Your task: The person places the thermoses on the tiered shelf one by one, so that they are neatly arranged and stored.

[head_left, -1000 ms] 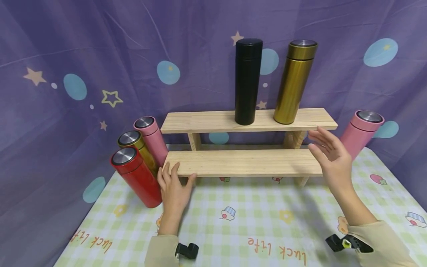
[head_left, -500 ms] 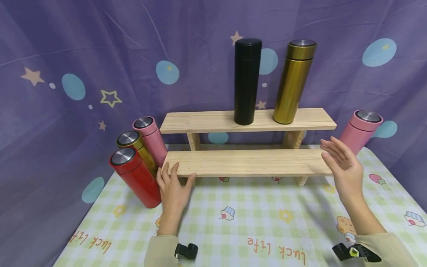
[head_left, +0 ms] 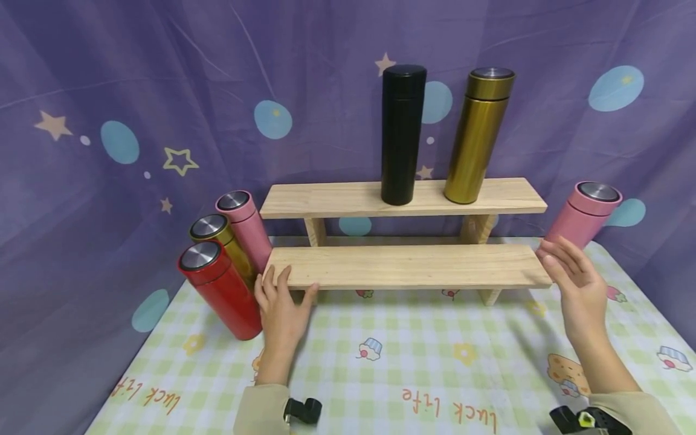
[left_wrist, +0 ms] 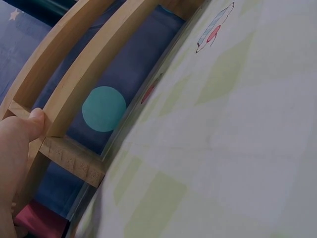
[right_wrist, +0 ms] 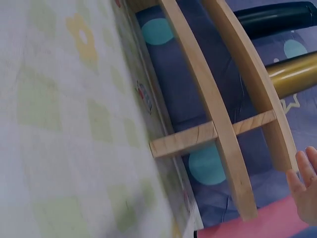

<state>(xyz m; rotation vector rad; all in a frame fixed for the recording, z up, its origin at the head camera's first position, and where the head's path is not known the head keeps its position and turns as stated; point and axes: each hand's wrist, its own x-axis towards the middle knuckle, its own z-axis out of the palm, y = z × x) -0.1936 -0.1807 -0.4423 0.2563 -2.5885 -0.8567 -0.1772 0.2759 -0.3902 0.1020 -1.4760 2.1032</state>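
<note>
My left hand rests on the left front corner of the lower board of a two-tier wooden shelf. Its thumb touches the board's front edge in the left wrist view. My right hand is by the board's right end, fingers extended and nothing held. Just beyond its fingertips stands a pink vacuum flask; whether they touch it I cannot tell. A black flask and a gold flask stand upright on the upper board.
Left of the shelf stand a red flask, a second gold flask and another pink flask, close together. A checked cloth covers the table. A purple patterned curtain hangs behind.
My right hand has moved right and down, from in front of the shelf's right end toward the pink flask. The left hand stays on the shelf corner, and the flasks have not moved.
</note>
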